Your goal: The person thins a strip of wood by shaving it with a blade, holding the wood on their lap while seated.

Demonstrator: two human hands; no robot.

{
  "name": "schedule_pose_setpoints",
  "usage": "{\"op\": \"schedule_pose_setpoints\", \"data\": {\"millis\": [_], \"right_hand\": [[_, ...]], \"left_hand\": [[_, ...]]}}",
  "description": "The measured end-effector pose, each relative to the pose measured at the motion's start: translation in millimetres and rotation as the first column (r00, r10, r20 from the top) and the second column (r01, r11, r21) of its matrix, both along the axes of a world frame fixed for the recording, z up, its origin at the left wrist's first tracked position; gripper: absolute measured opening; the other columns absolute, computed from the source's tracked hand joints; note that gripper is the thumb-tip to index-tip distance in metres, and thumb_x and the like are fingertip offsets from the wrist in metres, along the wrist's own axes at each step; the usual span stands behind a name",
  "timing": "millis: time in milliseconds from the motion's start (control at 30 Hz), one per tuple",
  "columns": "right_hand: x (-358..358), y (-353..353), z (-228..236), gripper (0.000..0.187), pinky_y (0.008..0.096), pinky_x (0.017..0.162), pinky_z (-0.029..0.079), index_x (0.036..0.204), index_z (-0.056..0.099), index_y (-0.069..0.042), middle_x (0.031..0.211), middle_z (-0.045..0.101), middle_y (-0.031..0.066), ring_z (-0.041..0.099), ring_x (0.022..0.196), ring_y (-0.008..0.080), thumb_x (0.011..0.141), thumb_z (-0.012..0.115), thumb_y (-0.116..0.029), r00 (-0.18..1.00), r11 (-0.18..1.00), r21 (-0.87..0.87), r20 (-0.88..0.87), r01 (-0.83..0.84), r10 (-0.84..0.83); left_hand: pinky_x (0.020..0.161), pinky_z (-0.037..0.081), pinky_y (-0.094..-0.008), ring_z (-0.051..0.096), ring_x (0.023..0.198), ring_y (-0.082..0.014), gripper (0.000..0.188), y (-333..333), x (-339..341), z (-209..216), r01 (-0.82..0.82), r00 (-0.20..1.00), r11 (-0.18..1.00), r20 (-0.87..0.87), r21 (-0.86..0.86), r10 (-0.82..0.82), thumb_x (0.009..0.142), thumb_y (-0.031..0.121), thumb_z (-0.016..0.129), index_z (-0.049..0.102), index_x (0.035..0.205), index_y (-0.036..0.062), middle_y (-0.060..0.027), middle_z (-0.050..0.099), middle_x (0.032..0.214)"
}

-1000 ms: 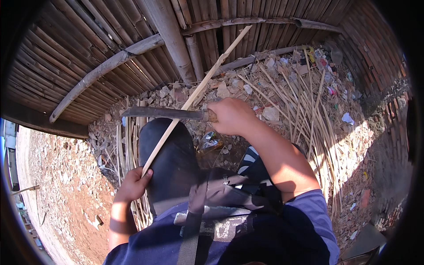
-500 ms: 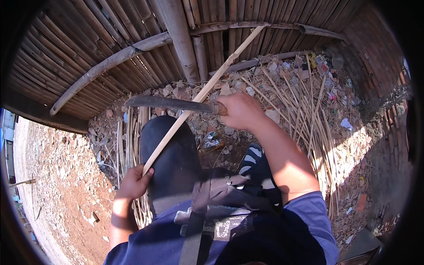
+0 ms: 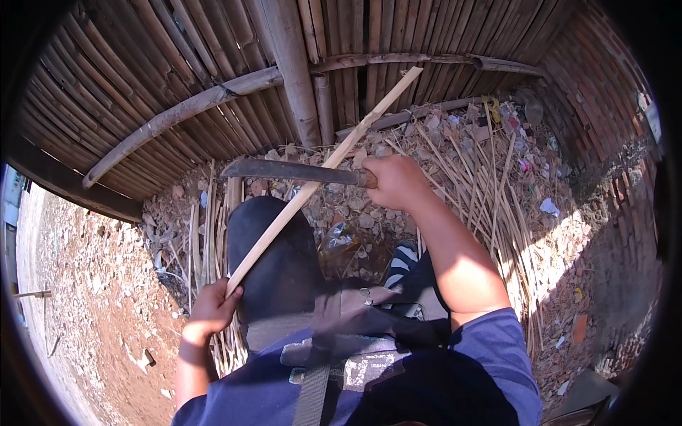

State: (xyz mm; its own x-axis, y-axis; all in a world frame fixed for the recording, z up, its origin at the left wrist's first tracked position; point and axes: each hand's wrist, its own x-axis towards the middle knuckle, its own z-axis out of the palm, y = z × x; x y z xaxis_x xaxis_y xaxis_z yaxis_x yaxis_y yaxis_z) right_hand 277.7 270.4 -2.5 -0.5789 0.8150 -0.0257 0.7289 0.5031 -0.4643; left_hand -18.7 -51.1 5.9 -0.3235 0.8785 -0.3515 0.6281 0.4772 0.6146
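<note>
A long pale bamboo strip (image 3: 284,216) slants from my left hand up across my dark-clad knee toward the slatted wall. My left hand (image 3: 214,307) is closed round its lower end. In my right hand (image 3: 398,183) is the wooden handle of a machete (image 3: 295,170). The dark blade lies crosswise against the strip, about midway along it, with its tip pointing left. Whether the edge bites into the strip I cannot tell.
Bundles of thin bamboo strips (image 3: 490,192) lie on the rubble to the right, and more strips (image 3: 207,241) at the left of my knee. Ahead rises a bamboo slat wall with a thick post (image 3: 290,71). A brick wall (image 3: 604,92) stands at the right.
The machete and my right hand have shifted slightly right and down. The strip's far end appears lower in view, and my left hand is a little lower too.
</note>
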Motion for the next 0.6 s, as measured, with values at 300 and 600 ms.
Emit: {"op": "schedule_pose_setpoints", "data": {"millis": [300, 600], "right_hand": [[6.7, 15.4, 4.8, 0.030, 0.0440, 0.074, 0.053, 0.101, 0.069, -0.004, 0.086, 0.071, 0.0185, 0.068, 0.081, 0.0375, 0.074, 0.069, -0.018, 0.974, 0.990, -0.061, -0.179, 0.130, -0.139], [71.1, 72.8, -82.4, 0.029, 0.0426, 0.079, 0.054, 0.100, 0.070, -0.005, 0.092, 0.072, 0.0194, 0.069, 0.086, 0.0360, 0.078, 0.069, -0.023, 0.917, 0.913, -0.164, -0.081, 0.374, -0.391]], "left_hand": [[0.068, 0.051, -0.0492, 0.066, 0.078, -0.0470, 0.031, -8.1, -6.7, 2.7, 0.035, 0.984, 0.998, -0.172, -0.050, -0.043, 0.096, 0.032, 0.065, 0.064, 0.089, 0.0021, -0.0262, 0.066, 0.078], [0.063, 0.050, -0.0531, 0.063, 0.071, -0.0484, 0.024, -17.3, -20.1, -3.7, 0.125, 0.944, 0.992, -0.311, 0.021, -0.113, 0.091, 0.023, 0.067, 0.058, 0.084, 0.0022, -0.0262, 0.063, 0.072]]}}
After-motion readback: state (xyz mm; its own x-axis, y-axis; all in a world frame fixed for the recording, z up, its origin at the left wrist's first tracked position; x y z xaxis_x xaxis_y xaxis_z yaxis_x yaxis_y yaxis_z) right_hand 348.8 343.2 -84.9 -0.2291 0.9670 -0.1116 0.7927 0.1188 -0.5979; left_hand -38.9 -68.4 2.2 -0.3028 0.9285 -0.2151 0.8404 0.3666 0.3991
